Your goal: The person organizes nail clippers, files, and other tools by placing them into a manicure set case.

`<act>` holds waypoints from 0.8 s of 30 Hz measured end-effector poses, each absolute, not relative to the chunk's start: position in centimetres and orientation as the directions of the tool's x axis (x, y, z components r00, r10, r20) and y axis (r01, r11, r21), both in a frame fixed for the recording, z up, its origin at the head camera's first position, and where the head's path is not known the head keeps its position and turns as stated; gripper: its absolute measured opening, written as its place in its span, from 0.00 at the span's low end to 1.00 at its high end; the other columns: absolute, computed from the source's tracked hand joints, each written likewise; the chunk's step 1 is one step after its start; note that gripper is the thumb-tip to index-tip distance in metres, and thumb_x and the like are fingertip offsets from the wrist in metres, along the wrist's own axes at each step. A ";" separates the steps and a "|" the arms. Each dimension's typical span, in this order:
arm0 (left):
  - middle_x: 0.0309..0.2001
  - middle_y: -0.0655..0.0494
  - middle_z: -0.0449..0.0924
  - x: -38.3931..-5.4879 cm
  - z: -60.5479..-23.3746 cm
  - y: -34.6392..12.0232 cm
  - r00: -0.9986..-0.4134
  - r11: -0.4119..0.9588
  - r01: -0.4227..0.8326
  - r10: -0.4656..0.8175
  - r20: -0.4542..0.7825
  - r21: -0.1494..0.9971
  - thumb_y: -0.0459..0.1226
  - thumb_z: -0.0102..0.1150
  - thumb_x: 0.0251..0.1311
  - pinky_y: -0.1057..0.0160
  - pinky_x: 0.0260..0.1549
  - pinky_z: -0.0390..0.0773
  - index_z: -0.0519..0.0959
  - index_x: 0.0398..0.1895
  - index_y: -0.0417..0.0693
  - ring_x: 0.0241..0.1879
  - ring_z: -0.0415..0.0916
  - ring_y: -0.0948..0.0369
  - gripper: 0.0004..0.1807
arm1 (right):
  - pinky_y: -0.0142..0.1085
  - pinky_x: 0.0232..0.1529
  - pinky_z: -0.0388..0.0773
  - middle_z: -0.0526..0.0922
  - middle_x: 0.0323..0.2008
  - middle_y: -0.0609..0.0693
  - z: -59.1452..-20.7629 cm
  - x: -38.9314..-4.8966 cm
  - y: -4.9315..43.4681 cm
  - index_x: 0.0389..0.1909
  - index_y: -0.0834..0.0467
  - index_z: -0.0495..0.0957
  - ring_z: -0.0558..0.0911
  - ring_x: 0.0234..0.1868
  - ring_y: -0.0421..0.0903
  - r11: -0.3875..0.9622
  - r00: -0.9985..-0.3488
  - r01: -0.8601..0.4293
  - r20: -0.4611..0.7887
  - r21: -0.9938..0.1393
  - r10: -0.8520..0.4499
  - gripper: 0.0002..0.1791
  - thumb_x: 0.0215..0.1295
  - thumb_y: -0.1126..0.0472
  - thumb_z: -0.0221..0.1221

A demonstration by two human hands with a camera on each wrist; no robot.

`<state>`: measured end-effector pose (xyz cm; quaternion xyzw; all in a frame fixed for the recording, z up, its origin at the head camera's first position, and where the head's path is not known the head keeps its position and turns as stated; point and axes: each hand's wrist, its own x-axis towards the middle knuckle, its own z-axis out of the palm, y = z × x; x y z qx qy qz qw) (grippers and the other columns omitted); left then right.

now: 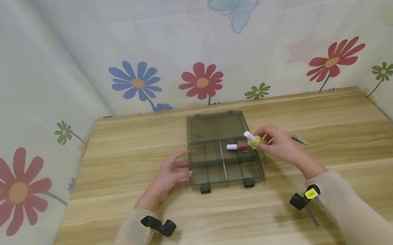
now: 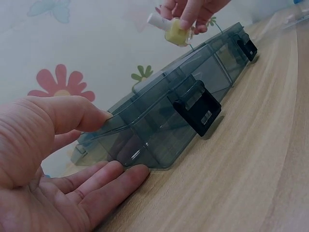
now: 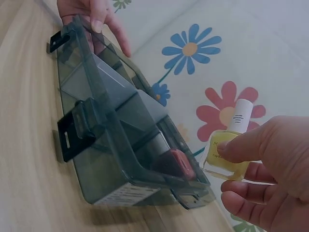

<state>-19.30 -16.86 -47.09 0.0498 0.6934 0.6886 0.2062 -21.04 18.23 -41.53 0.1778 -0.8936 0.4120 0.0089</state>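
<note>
A dark translucent compartment box [image 1: 205,177] lies on the table with its lid [image 1: 216,125] folded back. My left hand [image 1: 169,174] holds the box's left side, thumb [image 2: 82,112] on the upper rim and fingers [image 2: 108,186] low against the wall. Between thumb and fingers, my right hand [image 1: 277,144] pinches a bottle of yellow nail polish [image 3: 224,153] with a white cap, raised over the right edge of the box. A reddish nail polish bottle [image 1: 242,146], also white-capped, lies on its side in the back right compartment.
To the right of the box lies a small slim green and silver object [image 1: 299,139]. Two black latches [image 1: 205,188] hang at the box's front. Behind the wooden table [image 1: 236,227] hangs a flower-printed curtain [image 1: 162,29].
</note>
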 end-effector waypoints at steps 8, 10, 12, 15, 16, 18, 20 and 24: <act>0.63 0.40 0.61 -19.2 -47.2 -17.0 -0.905 0.044 -0.221 0.364 -0.221 0.974 0.30 0.61 0.55 0.50 0.42 0.78 0.58 0.69 0.56 0.54 0.69 0.46 0.39 | 0.34 0.27 0.74 0.73 0.37 0.58 -42.0 -21.1 16.7 0.41 0.65 0.76 0.73 0.31 0.49 0.618 -0.898 -0.416 0.195 -0.667 -0.393 0.12 0.56 0.70 0.63; 0.64 0.39 0.60 -19.2 -47.2 -17.0 -0.902 0.041 -0.220 0.371 -0.219 0.975 0.30 0.60 0.56 0.49 0.42 0.78 0.57 0.70 0.56 0.55 0.68 0.45 0.39 | 0.34 0.25 0.73 0.72 0.36 0.57 -42.1 -21.1 16.4 0.41 0.64 0.77 0.72 0.30 0.47 0.639 -0.888 -0.438 0.193 -0.632 -0.417 0.12 0.56 0.70 0.63; 0.64 0.39 0.59 -19.2 -47.2 -17.0 -0.901 0.037 -0.221 0.375 -0.218 0.975 0.29 0.60 0.56 0.49 0.43 0.78 0.56 0.70 0.55 0.55 0.68 0.44 0.39 | 0.35 0.25 0.72 0.72 0.36 0.56 -42.1 -21.1 16.2 0.42 0.63 0.77 0.71 0.29 0.46 0.669 -0.879 -0.458 0.188 -0.585 -0.438 0.12 0.56 0.68 0.63; 0.64 0.39 0.60 -19.1 -47.1 -17.0 -0.901 0.041 -0.222 0.372 -0.221 0.974 0.30 0.60 0.56 0.49 0.43 0.78 0.57 0.70 0.56 0.55 0.68 0.44 0.39 | 0.35 0.26 0.71 0.72 0.36 0.55 -42.3 -21.1 15.9 0.43 0.63 0.77 0.71 0.29 0.46 0.695 -0.866 -0.485 0.182 -0.531 -0.465 0.12 0.56 0.68 0.63; 0.63 0.40 0.60 -19.1 -47.1 -17.0 -0.902 0.043 -0.222 0.370 -0.222 0.974 0.30 0.60 0.56 0.49 0.43 0.78 0.57 0.70 0.56 0.55 0.68 0.45 0.38 | 0.35 0.27 0.72 0.72 0.36 0.55 -42.3 -21.1 15.9 0.43 0.63 0.77 0.71 0.30 0.46 0.700 -0.864 -0.489 0.178 -0.521 -0.472 0.13 0.57 0.67 0.63; 0.63 0.40 0.61 -19.1 -47.1 -16.9 -0.903 0.045 -0.221 0.367 -0.222 0.974 0.30 0.60 0.56 0.50 0.42 0.78 0.58 0.69 0.57 0.54 0.69 0.45 0.38 | 0.35 0.28 0.72 0.71 0.35 0.54 -42.4 -21.1 15.8 0.43 0.62 0.77 0.72 0.30 0.46 0.707 -0.860 -0.496 0.173 -0.504 -0.480 0.13 0.57 0.67 0.63; 0.62 0.41 0.62 -19.1 -47.0 -16.9 -0.905 0.047 -0.220 0.363 -0.221 0.974 0.29 0.60 0.56 0.50 0.42 0.78 0.59 0.69 0.57 0.54 0.70 0.46 0.37 | 0.36 0.28 0.72 0.71 0.35 0.53 -42.4 -21.1 15.7 0.44 0.62 0.78 0.71 0.30 0.46 0.711 -0.860 -0.496 0.168 -0.498 -0.483 0.13 0.56 0.68 0.63; 0.61 0.42 0.63 -19.1 -47.0 -16.9 -0.908 0.051 -0.219 0.355 -0.222 0.974 0.29 0.60 0.56 0.50 0.41 0.78 0.60 0.69 0.57 0.53 0.71 0.47 0.37 | 0.37 0.29 0.71 0.73 0.36 0.52 -42.4 -21.1 15.6 0.46 0.59 0.79 0.71 0.31 0.46 0.717 -0.865 -0.483 0.150 -0.503 -0.478 0.14 0.57 0.69 0.62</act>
